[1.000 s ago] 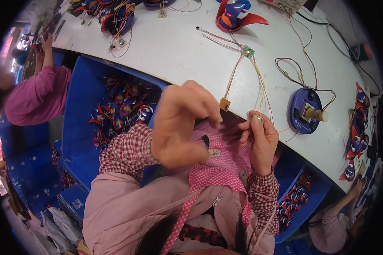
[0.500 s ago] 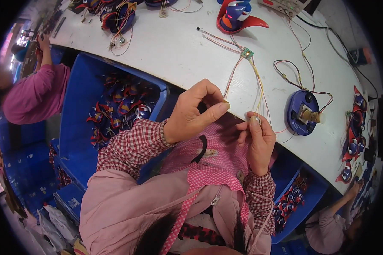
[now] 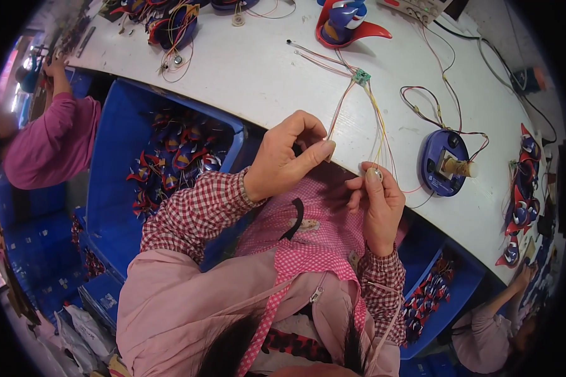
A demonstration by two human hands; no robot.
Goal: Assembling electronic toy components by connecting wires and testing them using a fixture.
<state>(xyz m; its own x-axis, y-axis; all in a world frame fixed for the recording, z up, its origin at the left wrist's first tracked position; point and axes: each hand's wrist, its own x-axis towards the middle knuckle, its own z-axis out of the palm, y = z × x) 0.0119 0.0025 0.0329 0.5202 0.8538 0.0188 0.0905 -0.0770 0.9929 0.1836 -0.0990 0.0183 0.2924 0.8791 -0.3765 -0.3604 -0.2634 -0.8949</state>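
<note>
Your left hand [image 3: 290, 157] has moved in since a second ago, its grip pinching the brown piece [image 3: 329, 158] by the tabletop [image 3: 258, 88] edge; your right hand [image 3: 383, 204] grips the metal disc [image 3: 377, 175]. You're apparently handling parts wired to the green board [image 3: 361, 77]; next calls for slack leads [image 3: 378, 115].

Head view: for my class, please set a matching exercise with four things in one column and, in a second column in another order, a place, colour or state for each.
Column one
1. circuit board
2. right hand
3. oval part
4. large bin at the left

Column two
A. pinching a small round metal piece
B. holding a pile of toy parts
C. green, with thin wires running from it
D. purple, on the white table

Right pairs: 1-C, 2-A, 3-D, 4-B.
</note>
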